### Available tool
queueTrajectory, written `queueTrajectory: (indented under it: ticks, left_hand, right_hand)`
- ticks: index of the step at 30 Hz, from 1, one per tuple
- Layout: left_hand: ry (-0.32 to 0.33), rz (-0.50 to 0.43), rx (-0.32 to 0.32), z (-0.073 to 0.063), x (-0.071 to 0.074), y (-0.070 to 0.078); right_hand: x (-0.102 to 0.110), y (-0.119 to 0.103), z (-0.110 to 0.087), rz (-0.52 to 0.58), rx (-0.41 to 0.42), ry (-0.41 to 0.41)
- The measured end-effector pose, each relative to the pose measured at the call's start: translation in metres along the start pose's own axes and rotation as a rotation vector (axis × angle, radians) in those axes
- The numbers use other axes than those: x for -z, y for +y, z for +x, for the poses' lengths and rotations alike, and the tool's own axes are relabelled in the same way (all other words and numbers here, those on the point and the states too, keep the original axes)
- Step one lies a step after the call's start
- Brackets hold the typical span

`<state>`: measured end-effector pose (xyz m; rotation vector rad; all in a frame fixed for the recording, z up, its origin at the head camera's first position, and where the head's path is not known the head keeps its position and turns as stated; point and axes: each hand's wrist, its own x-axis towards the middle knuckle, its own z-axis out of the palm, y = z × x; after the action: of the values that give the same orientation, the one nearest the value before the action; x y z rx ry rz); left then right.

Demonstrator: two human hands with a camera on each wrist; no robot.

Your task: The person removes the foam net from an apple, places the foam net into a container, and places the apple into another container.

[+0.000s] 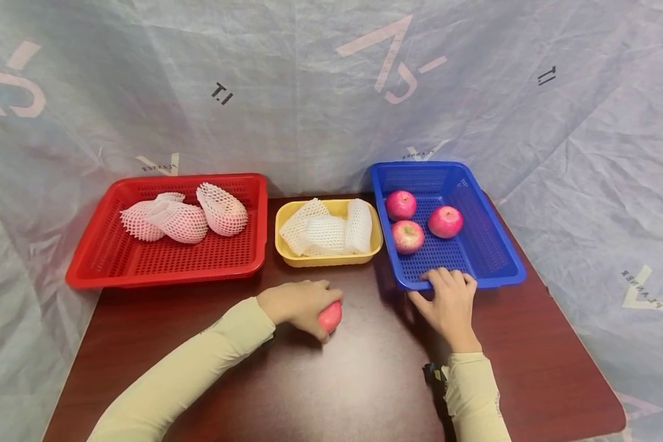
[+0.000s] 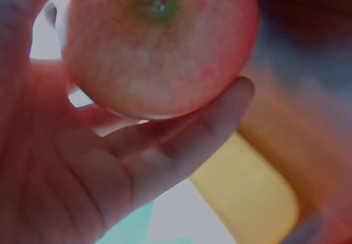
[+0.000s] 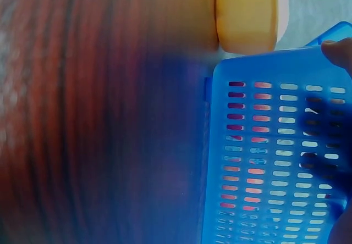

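Observation:
Over the middle of the dark table, my left hand (image 1: 301, 304) grips a red apple (image 1: 330, 316) from its left side. Close up in the left wrist view, fingers curve round the apple (image 2: 159, 51), whose greenish hollow faces the camera. My right hand (image 1: 450, 307) holds the near rim of the blue basket (image 1: 497, 282), fingers over the edge and thumb on the outside. Three red apples (image 1: 445, 221) lie inside that basket. Seen by the right wrist camera, the slotted wall of the blue basket (image 3: 291, 145) shows red through its holes.
A yellow basket (image 1: 326, 261) with several white foam net sleeves (image 1: 326, 233) stands between the two larger baskets. On the left, a red basket (image 1: 166, 276) contains three net-wrapped fruits (image 1: 185, 224). Behind the table (image 1: 359, 380) hangs a grey printed cloth (image 1: 287, 110).

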<state>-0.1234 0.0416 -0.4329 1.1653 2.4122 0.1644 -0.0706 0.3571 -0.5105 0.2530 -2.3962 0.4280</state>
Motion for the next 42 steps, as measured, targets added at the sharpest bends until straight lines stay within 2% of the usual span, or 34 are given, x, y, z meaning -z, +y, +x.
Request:
queueTrajectory:
  ticks: [7, 10, 14, 17, 22, 25, 29, 36, 39, 42]
  left_hand:
    - [0.127, -0.008, -0.141, 0.019, 0.039, 0.016]
    - [0.198, -0.021, -0.219, 0.034, 0.058, 0.028]
    - [0.300, 0.007, -0.293, 0.057, 0.077, 0.048]
    - [0.369, 0.042, -0.320, 0.076, 0.082, 0.062]
    - [0.434, 0.083, -0.345, 0.110, 0.077, 0.073]
    - [0.430, 0.110, -0.342, 0.125, 0.070, 0.074]
    - [0.404, 0.127, -0.317, 0.136, 0.062, 0.072]
    - [0.352, 0.208, -0.284, 0.143, 0.058, 0.072]
    - [0.302, 0.236, -0.278, 0.145, 0.058, 0.071]
    - [0.257, 0.245, -0.275, 0.145, 0.057, 0.069]
  right_hand:
    - [-0.001, 0.001, 0.000, -0.004, 0.009, -0.001]
    - [-0.001, 0.001, 0.000, -0.008, 0.011, -0.002]
    - [-0.002, 0.000, -0.002, -0.016, 0.017, 0.006]
    - [-0.004, -0.001, -0.004, -0.024, 0.027, 0.014]
    - [-0.006, -0.002, -0.007, -0.033, 0.036, 0.035]
    - [-0.006, -0.002, -0.008, -0.034, 0.034, 0.044]
    - [-0.005, -0.003, -0.008, -0.033, 0.037, 0.039]
    - [-0.002, -0.005, -0.005, -0.044, 0.044, 0.041]
    - [-0.002, -0.005, -0.004, -0.044, 0.057, 0.056]
    - [-0.001, -0.005, -0.002, -0.037, 0.053, 0.037]
